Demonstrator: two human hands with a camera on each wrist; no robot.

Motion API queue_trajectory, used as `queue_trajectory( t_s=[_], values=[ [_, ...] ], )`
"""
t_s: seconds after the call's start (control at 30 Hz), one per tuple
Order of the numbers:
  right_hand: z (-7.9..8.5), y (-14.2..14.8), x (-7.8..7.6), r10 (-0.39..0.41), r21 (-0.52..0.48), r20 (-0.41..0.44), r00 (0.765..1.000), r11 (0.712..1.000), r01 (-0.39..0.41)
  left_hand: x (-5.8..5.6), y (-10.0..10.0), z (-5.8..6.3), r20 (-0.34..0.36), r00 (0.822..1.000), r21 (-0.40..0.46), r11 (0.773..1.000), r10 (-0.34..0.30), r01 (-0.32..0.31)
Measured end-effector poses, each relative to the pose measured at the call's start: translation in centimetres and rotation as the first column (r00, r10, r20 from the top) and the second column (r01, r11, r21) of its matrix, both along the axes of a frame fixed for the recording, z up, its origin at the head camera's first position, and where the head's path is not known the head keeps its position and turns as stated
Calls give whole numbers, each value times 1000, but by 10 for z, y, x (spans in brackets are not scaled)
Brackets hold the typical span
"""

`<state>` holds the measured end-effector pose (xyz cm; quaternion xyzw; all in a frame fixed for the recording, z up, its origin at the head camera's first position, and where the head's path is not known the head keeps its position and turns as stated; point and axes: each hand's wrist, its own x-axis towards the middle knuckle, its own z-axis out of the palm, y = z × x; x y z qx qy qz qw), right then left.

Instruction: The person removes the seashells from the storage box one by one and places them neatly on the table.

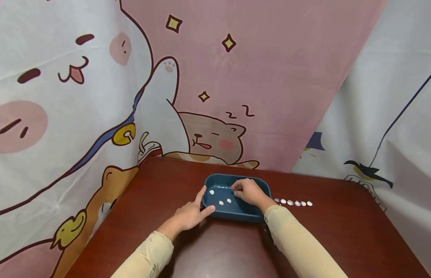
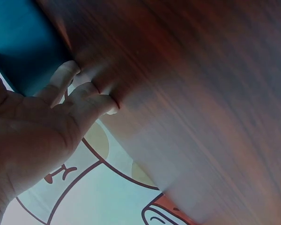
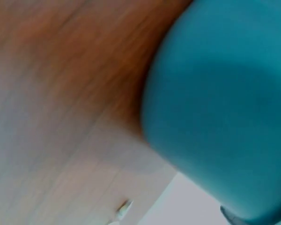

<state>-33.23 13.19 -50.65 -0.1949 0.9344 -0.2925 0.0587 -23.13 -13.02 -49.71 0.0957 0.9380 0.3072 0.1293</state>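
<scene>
A blue rectangular basin (image 1: 232, 217) stands on the table, with several small white shells inside, one of them a shell (image 1: 212, 192) near its left end. Against the basin's left end rests my left hand (image 1: 189, 214), thumb at the front corner and fingers stretched along the side. In the left wrist view, fingertips of this hand (image 2: 42, 115) touch the tabletop beside the basin wall. My right hand (image 1: 249, 191) reaches into the basin over the right wall, fingers bent downward; whether a shell is between them is hidden. The right wrist view has only the basin's outer wall (image 3: 220, 117), no fingers.
A row of several whitish-purple shells (image 1: 297, 203) lies on the dark red-brown table (image 1: 340, 227) to the right of the basin. Behind and to the left hang cloths printed with cartoon animals (image 1: 215, 141). The right forearm crosses the basin's front right corner.
</scene>
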Motion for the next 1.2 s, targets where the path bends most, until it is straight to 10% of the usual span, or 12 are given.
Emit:
queue_trajectory(
  t_s=[0.3, 0.67, 0.97, 1.2],
  values=[
    [-7, -11, 5, 133, 52, -33, 991, 990, -131, -2, 0, 1, 0, 1000, -6, 1000, 3, -2],
    [-7, -18, 9, 90, 217, -134, 987, 974, -60, 0, 1, 0, 14, 1000, 2, 1000, 8, -8],
    [-10, 10, 1, -22, -14, -51, 998, 1000, 22, 3, 2, 0, 9, 1000, -1, 1000, 16, -16],
    [-12, 3, 3, -25, -1, -36, 999, 1000, 24, 4, 2, 2, 7, 1000, -2, 1000, 20, -20]
  ],
)
